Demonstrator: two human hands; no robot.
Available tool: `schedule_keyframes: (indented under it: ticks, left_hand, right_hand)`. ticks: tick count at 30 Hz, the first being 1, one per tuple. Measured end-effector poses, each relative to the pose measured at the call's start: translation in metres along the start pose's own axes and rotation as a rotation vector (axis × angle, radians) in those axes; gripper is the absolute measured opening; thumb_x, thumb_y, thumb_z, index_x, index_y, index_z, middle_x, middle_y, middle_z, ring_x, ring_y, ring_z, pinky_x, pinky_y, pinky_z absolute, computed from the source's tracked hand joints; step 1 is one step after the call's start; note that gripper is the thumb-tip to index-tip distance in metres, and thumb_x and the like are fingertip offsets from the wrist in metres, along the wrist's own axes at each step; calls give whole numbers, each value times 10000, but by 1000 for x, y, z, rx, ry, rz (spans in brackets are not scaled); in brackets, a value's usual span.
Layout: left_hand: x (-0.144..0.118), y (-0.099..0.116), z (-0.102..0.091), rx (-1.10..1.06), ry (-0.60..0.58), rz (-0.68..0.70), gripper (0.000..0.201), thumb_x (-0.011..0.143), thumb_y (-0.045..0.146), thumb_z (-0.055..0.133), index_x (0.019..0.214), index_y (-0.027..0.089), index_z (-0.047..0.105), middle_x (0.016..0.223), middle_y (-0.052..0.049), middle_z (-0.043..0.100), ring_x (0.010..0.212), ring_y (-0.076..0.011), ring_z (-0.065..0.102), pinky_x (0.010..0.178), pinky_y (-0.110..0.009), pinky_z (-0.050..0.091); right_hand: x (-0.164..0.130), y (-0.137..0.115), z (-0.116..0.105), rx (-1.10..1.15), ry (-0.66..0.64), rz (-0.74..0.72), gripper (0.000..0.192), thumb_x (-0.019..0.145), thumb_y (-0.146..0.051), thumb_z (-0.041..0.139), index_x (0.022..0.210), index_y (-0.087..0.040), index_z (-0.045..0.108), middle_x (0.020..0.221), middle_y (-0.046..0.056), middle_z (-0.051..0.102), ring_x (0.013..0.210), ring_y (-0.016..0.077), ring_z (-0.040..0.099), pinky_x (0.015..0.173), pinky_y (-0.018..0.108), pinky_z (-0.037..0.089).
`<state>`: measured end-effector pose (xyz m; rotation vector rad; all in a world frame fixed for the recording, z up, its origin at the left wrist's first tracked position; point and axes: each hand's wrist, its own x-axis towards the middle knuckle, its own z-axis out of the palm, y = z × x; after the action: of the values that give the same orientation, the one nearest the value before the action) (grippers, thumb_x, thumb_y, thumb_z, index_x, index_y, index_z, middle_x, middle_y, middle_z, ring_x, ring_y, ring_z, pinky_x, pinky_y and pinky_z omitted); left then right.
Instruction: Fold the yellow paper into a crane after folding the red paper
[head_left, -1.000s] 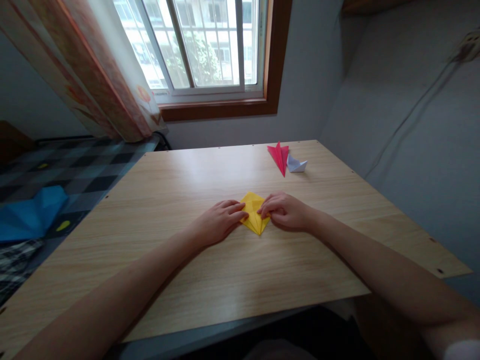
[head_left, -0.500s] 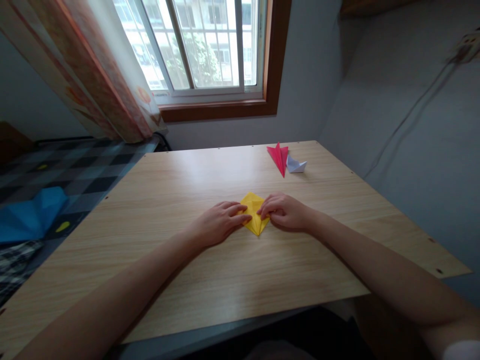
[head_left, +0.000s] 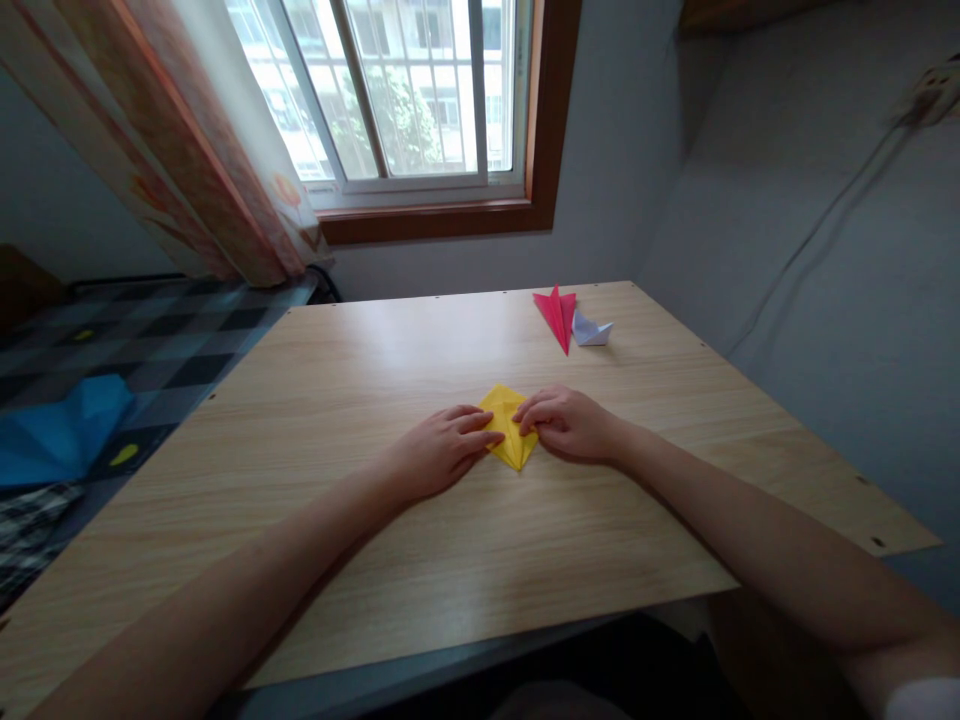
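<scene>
A piece of yellow folded paper, roughly diamond-shaped with creases down its middle, lies flat on the table. My left hand rests on its left side, fingers stretched out and touching the paper. On the right side, my right hand has its fingers bent and pressed together, gripping the paper's right edge. The fingers cover both side corners, so those are hidden.
Toward the far right of the wooden table lie a red paper plane and a white paper boat. Blue folded paper lies on a checked cloth to the left. A window is ahead.
The yellow paper's near tip has shifted very slightly to the right. Both hands keep nearly the same places on it.
</scene>
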<state>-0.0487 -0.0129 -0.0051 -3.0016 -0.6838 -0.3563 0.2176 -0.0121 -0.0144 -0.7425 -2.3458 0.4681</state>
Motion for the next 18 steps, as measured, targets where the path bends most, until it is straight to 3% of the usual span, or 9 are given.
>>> schedule_keyframes:
  ticks: [12,18]
  left_hand:
    - [0,19,-2,36,-42,-20,435,1002,499,423,1366,315,573,1372,-123,562,1294,-314,493,1081,-491,390]
    - [-1,21,-1,36,-56,-3,404,1005,481,427,1337,329,600,1393,-116,555,1308,-317,485,1088,-505,373]
  right_hand:
    - [1,3,0,-30,15,-2,276,791,-13,533,865,-192,730,951,62,760,892,177,691,846,330,540]
    - [2,7,4,-70,24,3,262,842,-54,531,937,-198,727,1000,65,754,933,182,681,881,348,534]
